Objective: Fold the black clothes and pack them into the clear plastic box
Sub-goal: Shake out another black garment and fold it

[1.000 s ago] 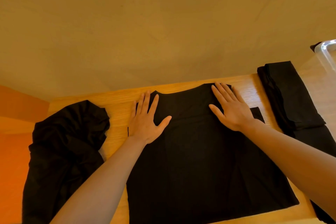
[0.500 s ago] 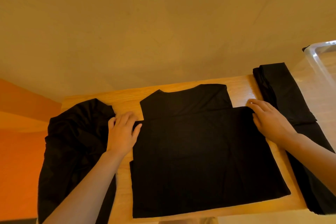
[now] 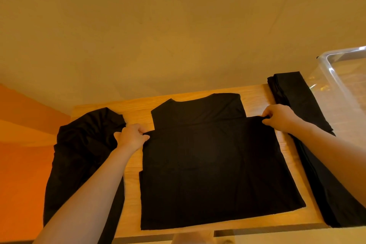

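A black shirt (image 3: 213, 164) lies flat in the middle of the wooden table (image 3: 255, 101), its sleeves folded in. My left hand (image 3: 131, 137) pinches the shirt's left corner just below the shoulder. My right hand (image 3: 280, 117) pinches the matching right corner. A crumpled black garment (image 3: 83, 156) lies at the table's left end and hangs over the edge. A folded black garment (image 3: 295, 101) lies at the right, beside the clear plastic box (image 3: 332, 77), whose corner shows at the far right.
A plain beige wall stands behind the table. An orange surface (image 3: 21, 154) shows at the left, below the table level. The table's near edge runs along the bottom of the view.
Both hands left the shirt's upper part, where they pressed flat, moved outward to its side corners, and now pinch the cloth there. The view shifted right, showing more of the box.
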{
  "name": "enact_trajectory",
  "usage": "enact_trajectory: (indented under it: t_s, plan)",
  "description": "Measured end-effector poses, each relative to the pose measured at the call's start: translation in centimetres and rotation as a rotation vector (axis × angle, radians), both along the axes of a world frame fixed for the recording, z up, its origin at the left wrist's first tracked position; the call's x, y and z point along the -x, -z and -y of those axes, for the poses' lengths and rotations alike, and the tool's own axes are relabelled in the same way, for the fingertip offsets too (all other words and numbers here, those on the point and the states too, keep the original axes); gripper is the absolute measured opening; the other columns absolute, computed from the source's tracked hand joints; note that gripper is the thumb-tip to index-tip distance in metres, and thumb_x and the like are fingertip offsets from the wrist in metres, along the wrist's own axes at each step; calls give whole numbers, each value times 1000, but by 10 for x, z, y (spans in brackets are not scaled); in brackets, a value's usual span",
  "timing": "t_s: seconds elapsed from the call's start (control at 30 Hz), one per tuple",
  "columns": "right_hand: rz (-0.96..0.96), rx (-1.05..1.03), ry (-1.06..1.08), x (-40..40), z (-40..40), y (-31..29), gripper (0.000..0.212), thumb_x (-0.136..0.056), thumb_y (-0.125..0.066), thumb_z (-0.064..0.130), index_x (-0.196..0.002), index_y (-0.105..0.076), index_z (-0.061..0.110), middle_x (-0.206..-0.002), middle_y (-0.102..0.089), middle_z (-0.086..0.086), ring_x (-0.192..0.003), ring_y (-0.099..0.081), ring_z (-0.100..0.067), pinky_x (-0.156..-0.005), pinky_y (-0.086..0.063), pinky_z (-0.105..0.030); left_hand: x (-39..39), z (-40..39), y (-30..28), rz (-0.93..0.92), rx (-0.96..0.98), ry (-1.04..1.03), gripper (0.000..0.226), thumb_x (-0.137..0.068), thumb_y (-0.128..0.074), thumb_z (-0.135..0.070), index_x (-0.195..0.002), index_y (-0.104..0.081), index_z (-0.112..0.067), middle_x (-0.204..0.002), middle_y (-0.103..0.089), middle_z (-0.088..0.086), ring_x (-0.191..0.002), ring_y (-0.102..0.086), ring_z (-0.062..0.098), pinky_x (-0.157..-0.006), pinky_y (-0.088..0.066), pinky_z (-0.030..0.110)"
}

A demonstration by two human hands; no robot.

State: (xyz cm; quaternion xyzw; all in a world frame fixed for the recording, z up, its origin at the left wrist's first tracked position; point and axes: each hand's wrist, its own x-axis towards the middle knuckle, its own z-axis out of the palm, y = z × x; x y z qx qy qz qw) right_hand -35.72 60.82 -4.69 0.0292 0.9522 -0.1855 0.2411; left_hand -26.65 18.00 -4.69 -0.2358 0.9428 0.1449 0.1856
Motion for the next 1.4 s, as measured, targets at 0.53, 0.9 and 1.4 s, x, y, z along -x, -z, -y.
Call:
enact_trajectory:
  t_s: [0.53, 0.9, 1.4]
  plan:
    - [-214, 390, 149, -19, -7, -81, 16, -89, -64, 22, -104, -65, 18, -86, -65, 5, -80, -59, -7, -70, -44, -22, -15, 21, -71, -328, -291, -64, 13, -87, -68, -32, -98, -69, -25, -93, -64, -11, -91, -57, 7, -85, -45, 27]
    - [-196, 190, 152, 61, 31, -43, 21, -93, -61, 23, -110, -64, 11, -98, -65, -5, -93, -59, -19, -79, -42, -29, 82, 37, -31, -305, -327, -127, 21, -90, -65, -23, -105, -69, -9, -107, -65, 6, -101, -58, 20, -82, -42, 28]
    - [-319, -135, -277, -41, 99, 51, 60, -97, -10, 56, -152, -3, 32, -160, 6, 8, -147, 13, -13, -120, 4, -42, 13, -64, 54, -273, 73, 508, 68, -96, -17, -61, -153, -10, -25, -162, 0, 1, -148, 4, 19, -120, -8, 45]
